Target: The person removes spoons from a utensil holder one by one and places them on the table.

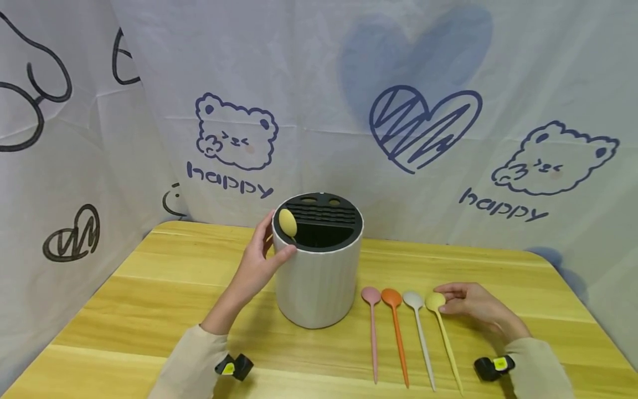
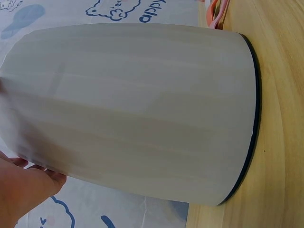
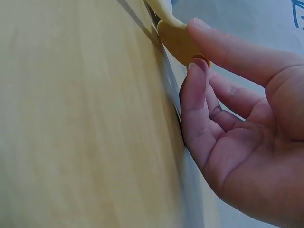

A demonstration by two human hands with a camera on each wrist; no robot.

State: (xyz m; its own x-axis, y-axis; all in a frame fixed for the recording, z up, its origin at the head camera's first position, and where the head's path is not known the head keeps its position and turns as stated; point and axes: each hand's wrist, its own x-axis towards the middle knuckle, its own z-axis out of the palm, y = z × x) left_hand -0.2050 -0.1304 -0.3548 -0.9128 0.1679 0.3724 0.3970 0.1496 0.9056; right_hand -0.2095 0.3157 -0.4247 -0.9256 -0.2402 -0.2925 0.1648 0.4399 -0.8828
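Note:
A white utensil holder [image 1: 319,288] with a black slotted lid [image 1: 321,213] stands on the table. My left hand [image 1: 259,255] grips its upper left side, thumb in front just below the rim and fingers round the back. One yellow spoon [image 1: 288,223] stands in the holder, bowl up, its handle hidden inside. To the right, my right hand [image 1: 471,305] pinches the bowl of a second yellow spoon [image 1: 448,349] between thumb and fingers. That pinch on the yellow bowl [image 3: 178,42] also shows in the right wrist view.
Left of the held spoon lie a white spoon [image 1: 421,332], an orange spoon [image 1: 396,324] and a pink spoon [image 1: 372,327], side by side with bowls away from me. A printed cloth [image 1: 319,72] hangs behind the wooden table [image 1: 164,277].

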